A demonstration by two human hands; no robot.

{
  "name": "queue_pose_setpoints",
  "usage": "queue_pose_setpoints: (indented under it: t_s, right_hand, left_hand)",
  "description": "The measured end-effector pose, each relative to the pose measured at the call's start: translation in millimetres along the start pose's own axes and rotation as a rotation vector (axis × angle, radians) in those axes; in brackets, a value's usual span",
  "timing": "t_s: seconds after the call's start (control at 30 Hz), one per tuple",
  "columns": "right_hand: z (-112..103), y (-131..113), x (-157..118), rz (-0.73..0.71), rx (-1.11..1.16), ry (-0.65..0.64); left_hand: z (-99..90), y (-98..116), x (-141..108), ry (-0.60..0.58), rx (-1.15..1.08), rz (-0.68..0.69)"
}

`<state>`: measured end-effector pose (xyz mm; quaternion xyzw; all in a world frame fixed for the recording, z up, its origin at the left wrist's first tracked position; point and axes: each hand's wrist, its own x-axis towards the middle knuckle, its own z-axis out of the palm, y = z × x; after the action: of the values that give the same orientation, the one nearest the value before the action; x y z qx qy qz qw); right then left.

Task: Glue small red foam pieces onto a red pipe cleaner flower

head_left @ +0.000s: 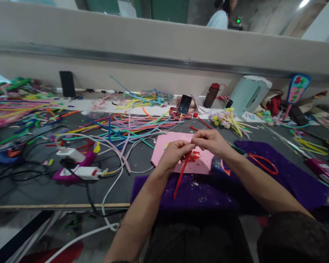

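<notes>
Over the pink sheet (161,144), your left hand (173,155) pinches the red stem (180,179), its long axis slanting toward you past the sheet's near edge; your right hand (213,143) sits farther from it, its grip unclear.

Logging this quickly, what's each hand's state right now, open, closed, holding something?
Left hand: closed, holding a red fuzzy stem.
Right hand: closed in a pinch; whether it holds anything can't be told.
</notes>
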<state>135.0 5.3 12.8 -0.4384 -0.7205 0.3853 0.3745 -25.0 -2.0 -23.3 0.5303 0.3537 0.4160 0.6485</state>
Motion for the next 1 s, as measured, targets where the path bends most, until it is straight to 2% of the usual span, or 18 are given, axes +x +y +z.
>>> queue_pose_setpoints:
  t_s: [0.13, 0.27, 0.4, 0.53, 0.63, 0.7, 0.8, 1.0]
  right_hand:
    - [-1.4, -4.7, 2.4, -0.082, -0.061, 0.02]
    - [-17.2, -2.4, -17.1, -0.042, -0.087, 0.075]
    - [-41.9, 16.4, -67.1, 0.082, -0.217, 0.14]
    - [-54.6, 41.9, -124.6, 0.189, -0.422, 0.054]
    - [-52.6, 52.9, -152.2, 0.147, -0.658, 0.025]
    - [-48.7, 55.7, -158.9, 0.108, -0.798, 0.039]
    - [-42.4, 57.0, -154.9, 0.072, -0.946, 0.089]
    - [-34.1, 60.8, -136.2, 0.096, -1.015, -0.044]
  left_hand:
    - [-2.0, 2.0, 2.2, 0.033, -0.024, 0.007]
    - [-10.3, 6.5, 3.8, 0.101, -0.099, 0.043]
    - [-17.9, 9.3, 6.2, 0.227, -0.166, 0.083]
    - [-15.1, 9.5, 7.3, 0.215, -0.164, 0.057]
    - [-9.3, 9.6, 7.6, 0.199, -0.148, 0.028]
    - [-5.9, 9.3, 8.4, 0.193, -0.135, 0.033]
    - [-2.9, 7.5, 10.1, 0.227, -0.134, 0.066]
    - [-9.3, 5.0, 10.6, 0.231, -0.139, 0.066]
